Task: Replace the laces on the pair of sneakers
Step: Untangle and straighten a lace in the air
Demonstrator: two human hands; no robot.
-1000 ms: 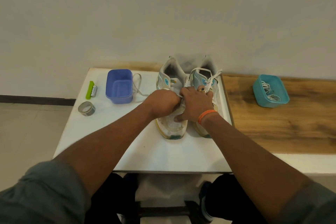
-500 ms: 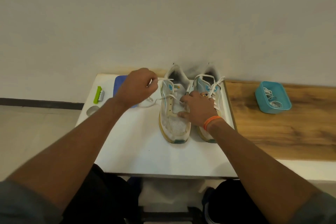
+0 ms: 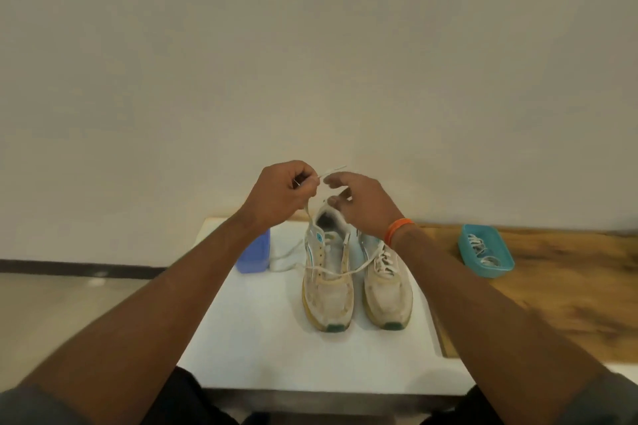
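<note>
A pair of worn white mesh sneakers with teal accents and yellowed soles is standing side by side on the white table (image 3: 262,348), toes pointing toward the person. The left hand (image 3: 281,191) is hovering above the heel of the left sneaker (image 3: 328,290), its grip closing in a pinch on the white flat shoelace (image 3: 331,170), whose tip is sticking out to the right of the fingers. From that pinch the lace is trailing down to the shoe, and a slack span is crossing the lower eyelets and draping over onto the right sneaker (image 3: 388,286), which is laced with its own white lace. The right hand (image 3: 362,203), wearing an orange wristband (image 3: 397,229), is reaching toward the lace tip with fingers loosely curled and apart, gripping nothing. A blue plastic tub (image 3: 253,257) is sitting left of the sneakers, partly hidden by the left forearm. A teal plastic tray (image 3: 464,247) holding pale laces is resting on the wooden surface (image 3: 552,286) to the right.
</note>
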